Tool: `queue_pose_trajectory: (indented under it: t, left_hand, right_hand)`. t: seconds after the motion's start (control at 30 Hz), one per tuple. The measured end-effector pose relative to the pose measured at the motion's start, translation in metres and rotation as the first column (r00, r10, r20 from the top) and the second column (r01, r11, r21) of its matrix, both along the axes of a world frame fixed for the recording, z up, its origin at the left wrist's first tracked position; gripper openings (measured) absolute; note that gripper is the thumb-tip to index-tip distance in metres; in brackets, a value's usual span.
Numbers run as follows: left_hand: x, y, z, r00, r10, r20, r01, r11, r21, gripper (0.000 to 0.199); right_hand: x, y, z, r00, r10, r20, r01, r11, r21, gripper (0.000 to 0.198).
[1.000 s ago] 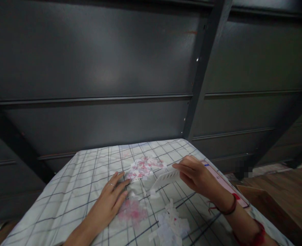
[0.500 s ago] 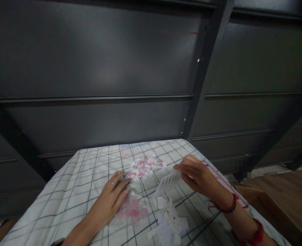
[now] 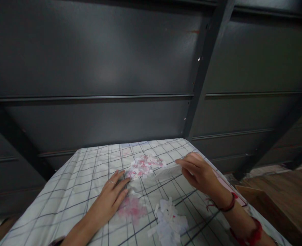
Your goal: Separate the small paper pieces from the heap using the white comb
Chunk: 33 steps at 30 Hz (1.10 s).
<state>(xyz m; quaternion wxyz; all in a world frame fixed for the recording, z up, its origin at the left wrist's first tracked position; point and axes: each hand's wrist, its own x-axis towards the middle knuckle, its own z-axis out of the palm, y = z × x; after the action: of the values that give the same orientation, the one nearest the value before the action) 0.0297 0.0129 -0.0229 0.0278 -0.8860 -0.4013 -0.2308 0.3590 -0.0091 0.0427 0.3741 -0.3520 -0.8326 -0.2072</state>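
My left hand lies on the checked cloth with its fingers spread. Its fingertips touch or nearly touch a pile of pink and white paper scraps. Beside its thumb is a blurred pink pile. My right hand is closed in a pinch on a thin, pale slotted piece, whose slots are now hard to make out. The piece points left, its far end near the right side of the scrap pile. Closer to me lies a heap of mostly white paper scraps.
A white cloth with dark check lines covers the surface. Dark grey metal panels rise right behind it. A pink flat item lies partly under my right forearm. An open cardboard box stands on the wooden floor at right.
The slotted piece has swung up and away from the white scraps, its far end now beside the pink and white pile. My right hand has barely shifted. My left hand stays put.
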Motion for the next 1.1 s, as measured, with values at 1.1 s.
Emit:
queue_pose_trajectory:
  t: [1.1]
  left_hand:
    - [0.000, 0.004, -0.006, 1.000, -0.004, -0.002, 0.004, 1.000, 0.007, 0.034]
  right_hand:
    - [-0.037, -0.008, -0.008, 0.995, -0.078, 0.064, 0.073, 0.995, 0.071, 0.025]
